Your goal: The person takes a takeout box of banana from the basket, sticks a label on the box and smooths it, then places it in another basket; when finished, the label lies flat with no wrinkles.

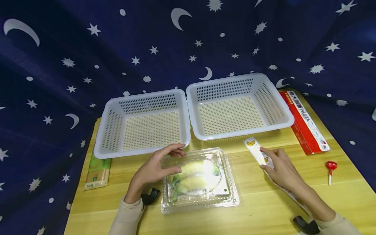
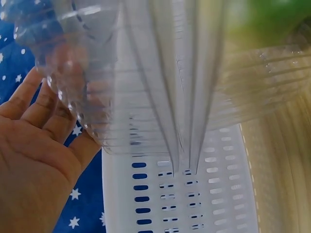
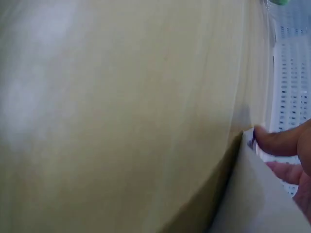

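Note:
In the head view a clear plastic clamshell box [image 1: 199,202] lies on the table with yellow and green contents under its lid; glare hides part of them. My left hand [image 1: 158,166] is at its left edge, thumb and fingers spread apart. The left wrist view has the fingers [image 2: 43,104] right by the box's ribbed wall [image 2: 92,121], partly seen through the plastic. With my right hand [image 1: 280,166] I pinch a long white strip printed with bananas [image 1: 252,147] between thumb and fingers. Its near part runs under the forearm. The right wrist view shows the thumb [image 3: 279,141] at its edge.
Two white perforated baskets [image 1: 144,153] [image 1: 243,133] stand side by side at the back. A red pasta box [image 1: 306,130] lies on the right, with a red lollipop [image 1: 331,165] in front. A noodle packet [image 1: 98,173] sits partly under the left basket.

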{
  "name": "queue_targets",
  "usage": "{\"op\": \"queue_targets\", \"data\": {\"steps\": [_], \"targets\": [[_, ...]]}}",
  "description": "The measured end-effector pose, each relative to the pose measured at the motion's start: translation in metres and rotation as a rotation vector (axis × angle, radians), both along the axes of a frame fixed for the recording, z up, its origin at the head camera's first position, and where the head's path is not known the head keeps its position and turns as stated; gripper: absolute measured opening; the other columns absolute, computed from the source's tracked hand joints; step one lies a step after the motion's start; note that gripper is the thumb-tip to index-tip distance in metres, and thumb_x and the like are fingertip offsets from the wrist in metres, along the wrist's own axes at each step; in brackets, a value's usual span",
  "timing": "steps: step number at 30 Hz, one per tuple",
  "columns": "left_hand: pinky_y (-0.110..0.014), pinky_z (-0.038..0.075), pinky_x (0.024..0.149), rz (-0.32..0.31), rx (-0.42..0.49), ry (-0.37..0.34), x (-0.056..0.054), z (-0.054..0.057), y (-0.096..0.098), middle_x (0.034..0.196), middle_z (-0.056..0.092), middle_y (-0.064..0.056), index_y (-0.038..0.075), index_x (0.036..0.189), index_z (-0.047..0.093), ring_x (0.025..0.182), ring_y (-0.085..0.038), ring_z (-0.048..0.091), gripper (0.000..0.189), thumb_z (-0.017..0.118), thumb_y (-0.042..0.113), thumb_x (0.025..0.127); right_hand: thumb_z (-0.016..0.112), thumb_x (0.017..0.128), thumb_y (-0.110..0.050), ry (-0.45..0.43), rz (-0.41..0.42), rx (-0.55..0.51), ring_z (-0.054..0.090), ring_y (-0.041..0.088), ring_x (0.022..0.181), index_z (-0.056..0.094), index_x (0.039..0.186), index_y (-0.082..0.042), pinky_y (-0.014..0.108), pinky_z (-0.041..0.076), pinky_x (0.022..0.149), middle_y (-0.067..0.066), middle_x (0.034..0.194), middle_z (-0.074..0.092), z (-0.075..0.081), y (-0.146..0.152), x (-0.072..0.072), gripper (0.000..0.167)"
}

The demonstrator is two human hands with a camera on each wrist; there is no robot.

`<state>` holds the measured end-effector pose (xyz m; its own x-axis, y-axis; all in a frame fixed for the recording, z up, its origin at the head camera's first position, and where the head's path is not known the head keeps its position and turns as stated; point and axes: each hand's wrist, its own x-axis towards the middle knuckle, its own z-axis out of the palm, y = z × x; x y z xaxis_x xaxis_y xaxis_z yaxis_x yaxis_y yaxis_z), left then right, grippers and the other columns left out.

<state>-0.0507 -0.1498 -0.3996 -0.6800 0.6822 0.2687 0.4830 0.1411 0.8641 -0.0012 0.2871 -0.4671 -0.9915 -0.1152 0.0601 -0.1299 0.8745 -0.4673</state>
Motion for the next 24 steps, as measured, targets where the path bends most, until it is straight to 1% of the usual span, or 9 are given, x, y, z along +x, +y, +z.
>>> {"op": "queue_targets", "data": {"steps": [2,5,7,9,13,16,20,22,24], "targets": [[-0.036,0.051,0.097,0.003,-0.003,0.006,0.0,0.0,-0.001,0.121,0.063,-0.018,0.003,0.144,0.042,0.112,-0.024,0.06,0.068,0.074,0.001,0.084,0.077,0.08,-0.007,-0.047,0.01,-0.017,0.046,0.028,0.075,0.044,0.143,0.0,0.031,0.034,0.056,0.028,0.104,0.048,0.002,-0.001,-0.002,0.071],[-0.036,0.051,0.097,0.005,-0.008,0.011,0.001,0.0,-0.001,0.121,0.063,-0.017,0.004,0.144,0.043,0.112,-0.024,0.06,0.068,0.074,0.002,0.084,0.074,0.083,-0.004,-0.099,0.028,-0.053,0.056,0.038,0.084,0.037,0.148,-0.002,0.044,0.048,0.06,0.032,0.117,0.052,0.004,-0.003,-0.004,0.075],[-0.036,0.051,0.097,0.003,-0.009,0.012,0.001,0.001,-0.001,0.121,0.063,-0.016,0.005,0.144,0.043,0.112,-0.024,0.06,0.068,0.074,0.002,0.084,0.073,0.083,-0.002,-0.1,0.038,-0.08,0.058,0.044,0.095,0.041,0.144,-0.005,0.054,0.05,0.067,0.032,0.124,0.054,0.004,-0.004,-0.005,0.069],[-0.035,0.051,0.097,0.001,-0.009,0.014,0.001,0.001,-0.001,0.122,0.063,-0.015,0.005,0.144,0.043,0.112,-0.025,0.06,0.068,0.074,0.003,0.084,0.074,0.082,0.0,-0.072,0.043,-0.115,0.061,0.038,0.097,0.052,0.13,-0.007,0.05,0.051,0.073,0.026,0.121,0.061,0.004,-0.005,-0.006,0.053],[-0.035,0.051,0.097,-0.002,-0.008,0.016,0.001,0.002,0.001,0.121,0.063,-0.016,0.004,0.144,0.043,0.112,-0.024,0.06,0.069,0.074,0.002,0.083,0.074,0.085,-0.005,-0.043,0.022,-0.23,0.041,0.007,0.063,0.063,0.1,-0.012,0.025,0.033,0.053,0.006,0.076,0.058,0.002,-0.01,-0.007,0.02],[-0.036,0.051,0.097,-0.004,-0.011,0.014,0.001,0.002,0.002,0.121,0.063,-0.017,0.004,0.143,0.043,0.112,-0.024,0.06,0.068,0.074,0.0,0.083,0.072,0.09,-0.015,-0.065,0.001,-0.347,0.024,-0.001,0.05,0.07,0.101,-0.015,0.022,0.027,0.04,-0.005,0.064,0.044,0.006,-0.016,-0.007,0.012],[-0.036,0.051,0.097,-0.008,-0.013,0.021,0.002,0.004,0.003,0.121,0.063,-0.017,0.005,0.143,0.045,0.112,-0.023,0.06,0.069,0.075,-0.002,0.081,0.068,0.093,-0.016,-0.071,0.035,-0.508,0.019,-0.005,0.04,0.072,0.114,-0.016,0.022,0.027,0.032,-0.004,0.086,0.067,0.022,-0.03,-0.007,0.022],[-0.037,0.051,0.097,-0.012,-0.006,0.035,0.004,0.007,0.002,0.121,0.063,-0.016,0.006,0.143,0.046,0.112,-0.023,0.06,0.071,0.075,-0.004,0.079,0.067,0.093,-0.01,-0.04,0.09,-0.584,0.018,-0.003,0.039,0.071,0.117,-0.013,0.022,0.027,0.031,-0.003,0.11,0.07,0.032,-0.041,-0.009,0.025],[-0.037,0.051,0.096,-0.021,0.009,0.05,0.006,0.01,0.002,0.121,0.063,-0.014,0.005,0.142,0.046,0.111,-0.024,0.06,0.072,0.076,-0.005,0.078,0.066,0.092,-0.004,-0.02,0.135,-0.648,0.022,0.0,0.037,0.069,0.121,-0.011,0.021,0.028,0.031,-0.005,0.116,0.068,0.043,-0.051,-0.011,0.03]]}}
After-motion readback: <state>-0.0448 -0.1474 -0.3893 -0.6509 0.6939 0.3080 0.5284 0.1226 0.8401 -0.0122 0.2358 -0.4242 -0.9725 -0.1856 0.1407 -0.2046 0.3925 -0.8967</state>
